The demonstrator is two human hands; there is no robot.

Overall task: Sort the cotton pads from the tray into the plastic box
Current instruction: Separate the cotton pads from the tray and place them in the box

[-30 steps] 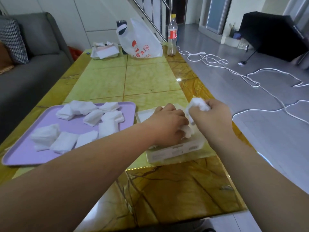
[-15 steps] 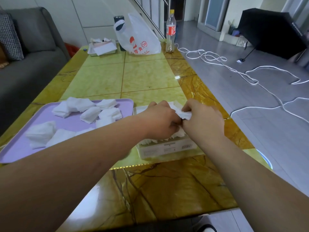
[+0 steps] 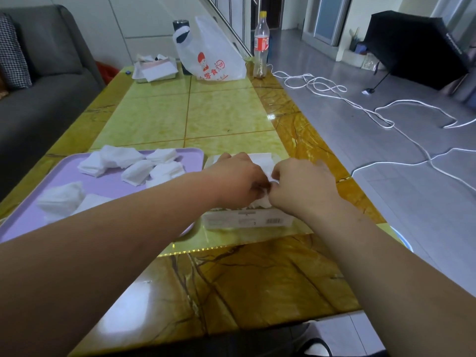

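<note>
Left hand (image 3: 238,181) and right hand (image 3: 302,188), fingers curled, both pinch a white cotton pad (image 3: 268,168) over the clear rectangular plastic box (image 3: 247,222) near the right edge of the yellow-green marbled tabletop (image 3: 226,114). Loose white square cotton pads (image 3: 134,164) lie on the lilac plastic tray (image 3: 67,173) at the left edge.

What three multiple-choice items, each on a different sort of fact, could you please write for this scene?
1. Where is the plastic box relative to the purple tray?
A. To its right. B. To its left. C. On top of it.
2. What colour is the cap of the bottle at the table's far end?
A. Blue. B. Yellow. C. Black.
3. What are the left hand and right hand doing?
A. Lying flat on the tray. B. Hanging below the table. C. Meeting over the box, fingers curled on a cotton pad.
Answers: 1 A, the box sits just past the tray's right edge; 2 B, the cap is plainly yellow; 3 C, both hands pinch white padding above the box.
</note>
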